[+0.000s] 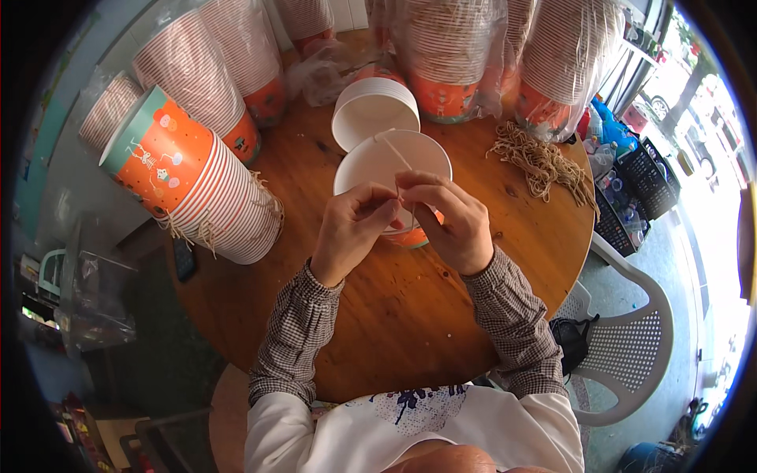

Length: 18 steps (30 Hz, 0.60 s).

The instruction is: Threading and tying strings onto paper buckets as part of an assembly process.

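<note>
Both my hands meet over a white-lined orange paper cup (pixel 378 162) lying on its side on the round wooden table (pixel 394 315). My left hand (pixel 351 229) and my right hand (pixel 449 217) pinch a thin beige string (pixel 394 150) that runs up across the cup's open mouth. A second paper cup (pixel 371 110) lies just behind it, mouth toward me.
A lying stack of orange paper cups (pixel 197 181) is at the left. Bagged cup stacks (pixel 449 55) line the table's far side. A heap of beige strings (pixel 540 162) lies at the right. A white plastic chair (pixel 631 347) stands to the right.
</note>
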Tool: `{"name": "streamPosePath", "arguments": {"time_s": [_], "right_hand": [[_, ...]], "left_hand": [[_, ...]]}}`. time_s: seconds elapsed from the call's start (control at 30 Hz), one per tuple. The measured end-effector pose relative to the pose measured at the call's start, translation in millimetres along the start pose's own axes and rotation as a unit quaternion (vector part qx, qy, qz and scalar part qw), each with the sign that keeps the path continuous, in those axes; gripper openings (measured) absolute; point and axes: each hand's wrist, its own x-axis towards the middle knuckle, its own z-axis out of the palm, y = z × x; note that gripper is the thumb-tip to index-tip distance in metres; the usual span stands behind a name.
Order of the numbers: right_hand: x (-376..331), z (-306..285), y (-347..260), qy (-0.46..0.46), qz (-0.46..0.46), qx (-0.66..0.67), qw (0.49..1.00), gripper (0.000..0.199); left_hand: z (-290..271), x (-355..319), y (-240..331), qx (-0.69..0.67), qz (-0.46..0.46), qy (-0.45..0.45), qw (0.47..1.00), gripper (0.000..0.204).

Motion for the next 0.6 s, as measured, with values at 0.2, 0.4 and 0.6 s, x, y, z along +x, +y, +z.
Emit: {"name": "streamPosePath", "arguments": {"time_s": [0.2, 0.4, 0.6], "right_hand": [[24, -4, 9, -0.101, 0.050, 0.000, 0.994, 0.012], [27, -7, 38, -0.095, 0.079, -0.002, 0.992, 0.011], [37, -12, 28, 0.005, 0.080, 0.102, 0.992, 0.017]], "left_hand": [[1, -3, 3, 0.112, 0.060, -0.090, 0.988, 0.015], [2, -5, 8, 0.047, -0.041, -0.094, 0.994, 0.018], [-7, -1, 5, -0.015, 0.020, 0.013, 1.000, 0.018]]}}
